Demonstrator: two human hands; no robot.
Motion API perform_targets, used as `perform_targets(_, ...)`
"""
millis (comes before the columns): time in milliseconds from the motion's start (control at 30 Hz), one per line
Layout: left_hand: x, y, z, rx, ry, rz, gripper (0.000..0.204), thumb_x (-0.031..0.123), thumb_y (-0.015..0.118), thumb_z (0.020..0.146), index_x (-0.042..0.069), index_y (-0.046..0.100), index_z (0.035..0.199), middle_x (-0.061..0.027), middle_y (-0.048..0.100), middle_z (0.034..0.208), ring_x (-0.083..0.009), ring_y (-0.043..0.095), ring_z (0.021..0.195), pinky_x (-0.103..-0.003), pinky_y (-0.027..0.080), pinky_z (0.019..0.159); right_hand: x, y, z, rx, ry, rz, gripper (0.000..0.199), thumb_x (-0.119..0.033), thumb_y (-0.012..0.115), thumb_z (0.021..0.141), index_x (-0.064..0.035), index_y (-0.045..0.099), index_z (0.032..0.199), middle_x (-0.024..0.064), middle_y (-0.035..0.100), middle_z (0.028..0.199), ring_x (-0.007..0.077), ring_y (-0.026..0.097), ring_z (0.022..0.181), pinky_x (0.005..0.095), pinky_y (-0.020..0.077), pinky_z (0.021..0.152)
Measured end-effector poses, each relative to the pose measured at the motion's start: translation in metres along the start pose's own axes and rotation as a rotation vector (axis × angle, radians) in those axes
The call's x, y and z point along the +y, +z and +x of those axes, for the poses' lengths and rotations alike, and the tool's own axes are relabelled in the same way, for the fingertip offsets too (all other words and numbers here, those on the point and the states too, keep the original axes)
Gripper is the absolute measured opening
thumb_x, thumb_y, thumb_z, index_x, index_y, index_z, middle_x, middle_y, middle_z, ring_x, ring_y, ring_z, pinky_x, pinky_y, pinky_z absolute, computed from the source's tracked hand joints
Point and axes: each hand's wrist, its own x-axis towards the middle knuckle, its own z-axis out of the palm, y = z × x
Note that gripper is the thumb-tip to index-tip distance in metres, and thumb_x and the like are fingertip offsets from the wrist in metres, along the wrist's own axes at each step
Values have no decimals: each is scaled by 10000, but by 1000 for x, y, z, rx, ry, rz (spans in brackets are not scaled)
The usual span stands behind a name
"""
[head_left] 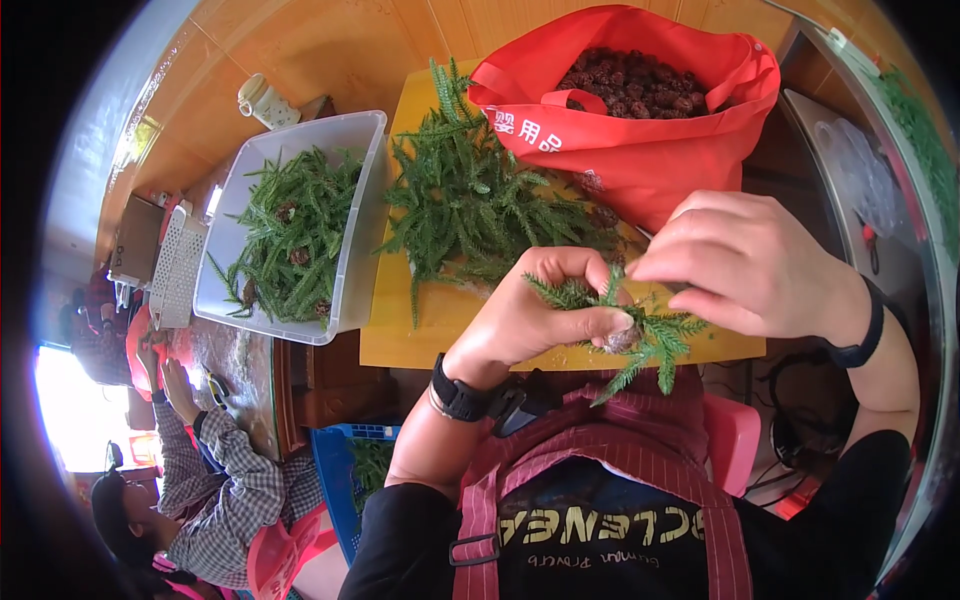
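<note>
My left hand (540, 315) grips an artificial pine sprig (662, 342) between thumb and fingers, above the table's near edge. A brown pine cone (622, 341) sits among its green needles, just under the thumb. From the right, my right hand (745, 262) reaches over with curled fingers, their tips pinched at the top of the sprig. Whatever those tips hold is too small or hidden to make out. Behind my hands, a heap of loose pine sprigs (470, 200) lies on the yellow board (400, 335).
At the back right stands a red bag (640, 165) full of pine cones (635, 85). A clear plastic bin (362, 215) of sprigs with cones is at left. Beyond it are a white cup (265, 103) and a co-worker in a checked shirt (235, 490). A blue basket (335, 480) stands below.
</note>
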Motion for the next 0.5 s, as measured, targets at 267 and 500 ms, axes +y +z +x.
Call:
perform_targets(267, -7, -4, 7, -50, 86, 88, 124, 12, 697, 730, -3, 592, 795, -65, 642, 780, -111, 598, 686, -247, 486, 627, 5, 6, 3, -53, -70, -131, 197, -158, 695, 670, -62, 578, 796, 35, 563, 751, 224, 561, 671, 319, 449, 541)
perform_targets(500, -6, 2, 4, 162, 337, 682, 105, 18, 691, 732, 1, 599, 780, -68, 662, 877, -105, 612, 808, -274, 492, 719, 9, 19, -7, -92, 363, 63, 165, -87, 665, 702, -48, 563, 825, 53, 564, 745, 250, 565, 667, 338, 447, 551)
